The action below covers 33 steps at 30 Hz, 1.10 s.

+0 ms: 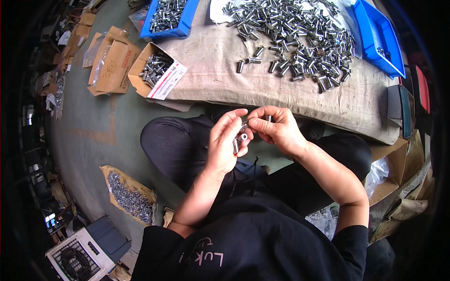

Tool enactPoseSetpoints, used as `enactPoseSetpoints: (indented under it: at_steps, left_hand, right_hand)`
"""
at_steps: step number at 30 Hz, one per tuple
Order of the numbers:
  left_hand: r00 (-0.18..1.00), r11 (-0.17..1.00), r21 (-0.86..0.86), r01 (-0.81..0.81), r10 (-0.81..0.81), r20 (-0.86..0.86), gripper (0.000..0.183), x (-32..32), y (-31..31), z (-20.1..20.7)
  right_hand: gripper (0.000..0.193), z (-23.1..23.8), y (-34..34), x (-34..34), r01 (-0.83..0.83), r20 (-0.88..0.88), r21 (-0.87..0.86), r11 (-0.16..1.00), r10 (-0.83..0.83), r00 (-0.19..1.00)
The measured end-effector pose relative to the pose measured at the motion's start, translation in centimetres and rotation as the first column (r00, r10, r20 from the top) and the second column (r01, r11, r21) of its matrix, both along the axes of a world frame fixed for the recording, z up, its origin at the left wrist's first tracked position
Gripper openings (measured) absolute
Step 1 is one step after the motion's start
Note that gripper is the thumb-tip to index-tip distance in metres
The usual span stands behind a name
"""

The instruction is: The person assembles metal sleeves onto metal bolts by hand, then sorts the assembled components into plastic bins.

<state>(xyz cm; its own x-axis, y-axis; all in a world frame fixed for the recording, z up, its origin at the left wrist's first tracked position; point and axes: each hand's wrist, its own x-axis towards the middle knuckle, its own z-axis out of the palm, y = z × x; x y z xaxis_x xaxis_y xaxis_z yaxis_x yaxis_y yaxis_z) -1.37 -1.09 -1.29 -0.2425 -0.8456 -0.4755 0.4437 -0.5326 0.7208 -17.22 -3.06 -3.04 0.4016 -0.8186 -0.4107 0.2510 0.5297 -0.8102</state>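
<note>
My left hand point(226, 143) grips a few small silver metal sleeves point(240, 140) in its curled fingers, just above my lap. My right hand point(276, 127) meets it from the right, thumb and forefinger pinching one small metal piece point(257, 121) at the left hand's fingertips. Both hands hover in front of the near edge of a low table covered with tan burlap point(211, 70). A large heap of the same silver sleeves point(300, 37) lies spread on the cloth beyond the hands.
A blue bin of metal parts point(168, 18) sits at the table's far left, another blue bin point(379, 37) at the right edge. An open cardboard box of parts point(157, 70) hangs at the left corner. More parts lie on cardboard point(129, 196) on the floor; a fan heater point(79, 255) stands lower left.
</note>
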Motion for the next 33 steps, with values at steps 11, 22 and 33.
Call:
enactPoseSetpoints:
  at_steps: [11,22,33]
  left_hand:
    - [0.997,0.996,-0.067,-0.055,0.058,0.043,0.019,0.89,-0.17,-0.44]
    - [0.895,0.897,-0.442,0.009,0.190,0.404,0.027,0.20,0.01,-0.48]
    - [0.963,0.950,-0.313,-0.005,0.088,0.254,0.021,0.79,-0.12,-0.26]
  right_hand:
    - [0.018,-0.23,0.00,0.00,0.151,0.170,0.017,0.988,-0.151,0.974]
    - [0.020,-0.27,0.03,-0.07,0.149,0.057,-0.029,0.988,-0.147,0.987]
    - [0.019,0.28,0.17,0.12,0.140,-0.021,-0.081,0.987,-0.142,0.990]
